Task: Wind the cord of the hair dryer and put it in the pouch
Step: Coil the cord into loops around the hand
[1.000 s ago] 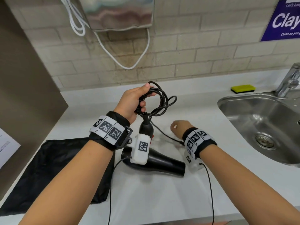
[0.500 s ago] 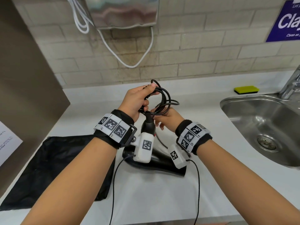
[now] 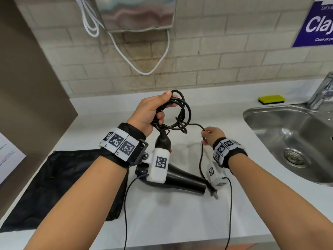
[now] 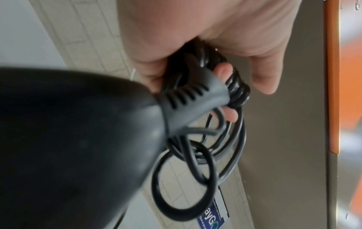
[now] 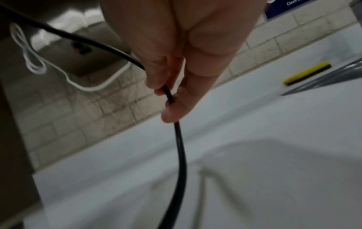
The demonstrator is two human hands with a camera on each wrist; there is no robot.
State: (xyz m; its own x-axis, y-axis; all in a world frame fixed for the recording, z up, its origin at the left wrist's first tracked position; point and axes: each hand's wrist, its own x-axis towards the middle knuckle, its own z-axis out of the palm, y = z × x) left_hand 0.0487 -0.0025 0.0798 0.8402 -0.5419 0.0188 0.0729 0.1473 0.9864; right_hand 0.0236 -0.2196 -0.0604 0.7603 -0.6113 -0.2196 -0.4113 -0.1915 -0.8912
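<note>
The black hair dryer [image 3: 182, 179] hangs over the white counter, its barrel low near the surface and its handle pointing up. My left hand [image 3: 153, 112] grips several wound loops of the black cord [image 3: 182, 114] above the handle; the left wrist view shows fingers curled round the coil [image 4: 233, 86] beside the dryer's strain relief [image 4: 195, 99]. To the right, my right hand [image 3: 210, 135] pinches the loose stretch of cord [image 5: 170, 96]. From there the cord drops to the plug [image 3: 213, 192] beside the dryer's nozzle. The black pouch [image 3: 59, 186] lies flat at the left.
A steel sink [image 3: 292, 138] with a tap [image 3: 322, 91] fills the right side, a yellow sponge [image 3: 271, 99] behind it. A metal dispenser [image 3: 137, 13] and white cable [image 3: 144, 69] hang on the tiled wall. A brown panel [image 3: 27, 87] stands at the left.
My right hand came up to the coil at the left hand, then moved away to the right and down along the loose cord. The left hand keeps its hold on the loops.
</note>
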